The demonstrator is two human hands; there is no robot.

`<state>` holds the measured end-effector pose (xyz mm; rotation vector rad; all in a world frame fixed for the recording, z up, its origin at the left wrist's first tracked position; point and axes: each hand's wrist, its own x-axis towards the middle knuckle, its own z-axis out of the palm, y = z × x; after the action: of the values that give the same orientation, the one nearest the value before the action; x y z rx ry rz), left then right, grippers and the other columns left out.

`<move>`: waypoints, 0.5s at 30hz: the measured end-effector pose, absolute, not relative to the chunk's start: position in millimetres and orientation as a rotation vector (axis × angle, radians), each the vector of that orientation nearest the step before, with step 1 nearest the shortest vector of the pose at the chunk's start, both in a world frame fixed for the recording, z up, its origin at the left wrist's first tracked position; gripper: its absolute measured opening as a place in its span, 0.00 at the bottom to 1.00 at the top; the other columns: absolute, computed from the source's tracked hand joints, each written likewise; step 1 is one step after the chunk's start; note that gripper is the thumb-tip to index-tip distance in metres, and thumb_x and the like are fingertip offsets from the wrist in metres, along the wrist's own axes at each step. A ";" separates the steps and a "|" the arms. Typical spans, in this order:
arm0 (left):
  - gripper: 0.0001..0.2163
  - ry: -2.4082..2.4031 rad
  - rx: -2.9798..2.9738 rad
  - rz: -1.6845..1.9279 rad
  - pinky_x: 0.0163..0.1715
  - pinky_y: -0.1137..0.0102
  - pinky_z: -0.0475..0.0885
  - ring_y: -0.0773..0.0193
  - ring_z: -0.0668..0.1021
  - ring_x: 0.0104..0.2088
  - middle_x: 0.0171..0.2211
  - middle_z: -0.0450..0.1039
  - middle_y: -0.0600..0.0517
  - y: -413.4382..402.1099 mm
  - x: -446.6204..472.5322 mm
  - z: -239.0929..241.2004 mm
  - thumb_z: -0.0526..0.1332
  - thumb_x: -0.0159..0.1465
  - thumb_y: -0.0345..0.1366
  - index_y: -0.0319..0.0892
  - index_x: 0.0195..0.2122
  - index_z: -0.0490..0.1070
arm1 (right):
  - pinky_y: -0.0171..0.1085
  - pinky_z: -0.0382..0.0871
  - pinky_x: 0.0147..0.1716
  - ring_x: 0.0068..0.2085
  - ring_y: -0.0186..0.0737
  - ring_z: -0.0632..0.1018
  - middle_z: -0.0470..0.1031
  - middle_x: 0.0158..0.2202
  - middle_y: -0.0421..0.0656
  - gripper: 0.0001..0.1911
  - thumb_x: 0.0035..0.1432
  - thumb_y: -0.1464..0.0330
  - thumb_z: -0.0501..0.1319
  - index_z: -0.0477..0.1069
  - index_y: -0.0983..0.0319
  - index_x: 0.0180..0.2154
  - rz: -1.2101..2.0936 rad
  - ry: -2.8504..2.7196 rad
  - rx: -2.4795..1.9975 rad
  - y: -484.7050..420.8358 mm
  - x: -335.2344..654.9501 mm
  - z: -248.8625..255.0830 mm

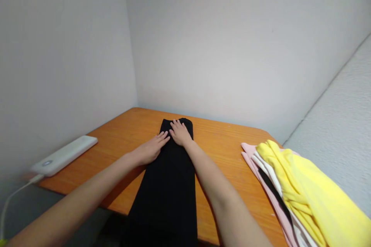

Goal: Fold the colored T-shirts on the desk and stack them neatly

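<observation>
A long black garment (171, 185), folded into a narrow strip, lies lengthwise on the wooden table (222, 146). Its near end runs over the table's front edge, and its exact kind I cannot tell. Near the far end, my right hand (180, 133) rests flat on the cloth with fingers spread. My left hand (152, 148) lies along the garment's left side, its fingertips on the black fabric and its fingers stretched out. Neither hand grips anything.
At the right edge sits a pile of folded clothes: yellow cloth (315, 189) on top, with white, black and pink cloth (247, 148) below. On the left lies a white power bank (65, 155) with a cable (17, 192) plugged in. Walls border the table.
</observation>
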<state>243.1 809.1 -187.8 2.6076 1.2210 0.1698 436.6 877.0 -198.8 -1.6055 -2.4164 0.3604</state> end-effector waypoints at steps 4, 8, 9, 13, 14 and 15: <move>0.23 1.173 2.593 0.385 0.70 0.59 0.50 0.61 0.53 0.70 0.71 0.49 0.50 751.4 214.9 -153.8 0.46 0.73 0.36 0.47 0.69 0.55 | 0.44 0.35 0.68 0.71 0.42 0.47 0.51 0.71 0.47 0.25 0.69 0.67 0.50 0.60 0.64 0.64 0.246 -2.429 -1.540 841.1 453.2 -166.8; 0.27 0.929 2.623 0.199 0.69 0.56 0.53 0.57 0.54 0.70 0.71 0.49 0.53 684.4 179.0 -144.0 0.55 0.70 0.44 0.55 0.69 0.52 | 0.42 0.53 0.64 0.65 0.43 0.64 0.72 0.58 0.48 0.19 0.69 0.63 0.52 0.71 0.61 0.56 0.463 -2.540 -1.389 758.0 483.9 -140.6; 0.33 0.873 2.647 0.148 0.68 0.55 0.53 0.54 0.53 0.70 0.72 0.46 0.51 672.0 173.4 -147.2 0.60 0.67 0.46 0.55 0.70 0.49 | 0.42 0.56 0.63 0.64 0.43 0.66 0.72 0.58 0.48 0.21 0.69 0.60 0.52 0.71 0.60 0.56 0.550 -2.573 -1.337 732.1 492.3 -136.4; 0.42 0.908 2.829 0.113 0.68 0.53 0.51 0.51 0.50 0.71 0.73 0.41 0.48 644.2 170.4 -171.3 0.63 0.61 0.30 0.52 0.72 0.39 | 0.49 0.48 0.67 0.71 0.50 0.51 0.48 0.71 0.50 0.49 0.54 0.48 0.65 0.50 0.58 0.69 0.678 -2.726 -1.193 640.1 518.4 -131.9; 0.41 0.945 2.892 0.147 0.68 0.55 0.51 0.54 0.51 0.71 0.72 0.44 0.49 640.8 173.2 -177.7 0.58 0.61 0.24 0.52 0.72 0.41 | 0.51 0.45 0.68 0.71 0.52 0.47 0.43 0.72 0.50 0.57 0.49 0.49 0.69 0.43 0.57 0.71 0.648 -2.754 -1.198 624.6 521.5 -133.3; 0.39 0.974 2.952 0.201 0.68 0.56 0.52 0.55 0.54 0.70 0.71 0.47 0.49 637.5 176.5 -183.2 0.54 0.61 0.20 0.52 0.71 0.45 | 0.53 0.42 0.69 0.72 0.52 0.45 0.40 0.72 0.50 0.60 0.47 0.53 0.71 0.39 0.57 0.71 0.599 -2.771 -1.224 612.4 523.1 -135.2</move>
<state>176.5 637.5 -183.2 2.9520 0.9744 0.2008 523.1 612.4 -135.2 -1.2235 -2.7709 0.5994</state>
